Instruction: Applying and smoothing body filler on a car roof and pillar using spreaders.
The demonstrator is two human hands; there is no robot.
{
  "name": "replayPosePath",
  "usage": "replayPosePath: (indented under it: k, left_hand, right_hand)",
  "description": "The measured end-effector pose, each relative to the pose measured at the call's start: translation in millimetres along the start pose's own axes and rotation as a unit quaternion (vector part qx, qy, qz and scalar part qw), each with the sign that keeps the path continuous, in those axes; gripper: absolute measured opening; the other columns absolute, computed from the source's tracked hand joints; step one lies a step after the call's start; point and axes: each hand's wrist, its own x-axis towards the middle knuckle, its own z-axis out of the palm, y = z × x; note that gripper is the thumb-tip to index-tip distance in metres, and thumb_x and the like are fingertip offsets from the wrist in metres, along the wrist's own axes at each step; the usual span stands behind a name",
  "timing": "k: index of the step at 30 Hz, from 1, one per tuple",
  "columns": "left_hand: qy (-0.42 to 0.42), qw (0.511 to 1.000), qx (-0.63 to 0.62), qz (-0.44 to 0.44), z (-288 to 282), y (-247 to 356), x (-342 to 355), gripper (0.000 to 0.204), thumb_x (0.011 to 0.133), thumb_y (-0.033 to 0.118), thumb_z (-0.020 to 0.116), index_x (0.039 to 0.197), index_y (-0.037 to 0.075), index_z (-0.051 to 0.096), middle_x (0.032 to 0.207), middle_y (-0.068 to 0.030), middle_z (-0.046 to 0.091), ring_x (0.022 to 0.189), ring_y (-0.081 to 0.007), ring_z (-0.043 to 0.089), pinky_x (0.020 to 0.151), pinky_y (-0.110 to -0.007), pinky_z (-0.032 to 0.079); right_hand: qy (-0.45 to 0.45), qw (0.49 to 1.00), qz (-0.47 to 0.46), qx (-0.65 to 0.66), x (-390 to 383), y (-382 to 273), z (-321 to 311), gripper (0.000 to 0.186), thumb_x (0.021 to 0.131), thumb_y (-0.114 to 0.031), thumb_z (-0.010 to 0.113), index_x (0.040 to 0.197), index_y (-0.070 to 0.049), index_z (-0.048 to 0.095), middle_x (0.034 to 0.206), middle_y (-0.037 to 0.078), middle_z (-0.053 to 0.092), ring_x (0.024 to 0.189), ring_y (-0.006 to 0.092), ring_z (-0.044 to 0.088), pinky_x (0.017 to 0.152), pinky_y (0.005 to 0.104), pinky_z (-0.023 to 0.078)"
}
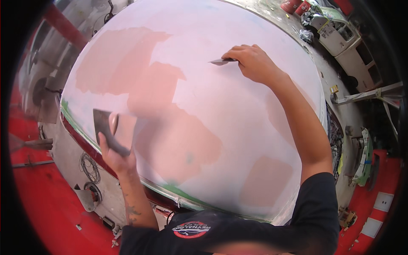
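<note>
A large curved vehicle panel point(216, 110), pale with pinkish filler patches and green along its edge, spans the middle. My left hand point(117, 157) grips a flat palette point(102, 123) at the left, its fingers round the edge; pinkish paste point(125, 129) lies on the palette. My right hand point(257, 63) is closed on a thin spreader point(219, 62) over the upper right of the panel; I cannot tell whether the blade touches the surface.
Coiled cable point(89, 168) lies on the floor at left, near red surfaces point(34, 187). A pale vehicle cab point(352, 59) and a metal beam point(367, 93) are at the right, with red buckets point(293, 6) at top right and loose parts point(359, 157) along the right side.
</note>
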Motion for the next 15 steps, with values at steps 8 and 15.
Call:
replayPosePath:
  k: [8, 15]
  left_hand:
    - [0.199, 0.973, 0.066, 0.094, -103.0, 53.7, -31.4, 0.059, 0.109, 0.036, 0.043, 0.146, -0.01, 0.047, 0.146, -0.0175, 0.056, 0.135, -0.0278, 0.053, 0.115, -0.041, 0.039]
    - [0.217, 0.97, 0.073, 0.086, -131.8, 51.1, -33.7, 0.067, 0.109, 0.041, 0.042, 0.149, -0.013, 0.04, 0.15, -0.0198, 0.051, 0.139, -0.0302, 0.048, 0.119, -0.044, 0.033]
  right_hand:
    - [-0.042, 0.996, -0.066, -0.042, 62.2, 15.9, 56.0, 0.047, 0.085, 0.008, 0.053, 0.115, -0.021, 0.074, 0.117, -0.007, 0.071, 0.115, 0.0168, 0.061, 0.098, 0.0371, 0.041]
    - [-0.056, 0.995, -0.075, -0.018, -3.4, 26.1, 33.6, 0.045, 0.083, 0.011, 0.055, 0.114, -0.016, 0.073, 0.118, -0.004, 0.071, 0.117, 0.018, 0.061, 0.101, 0.0374, 0.04]
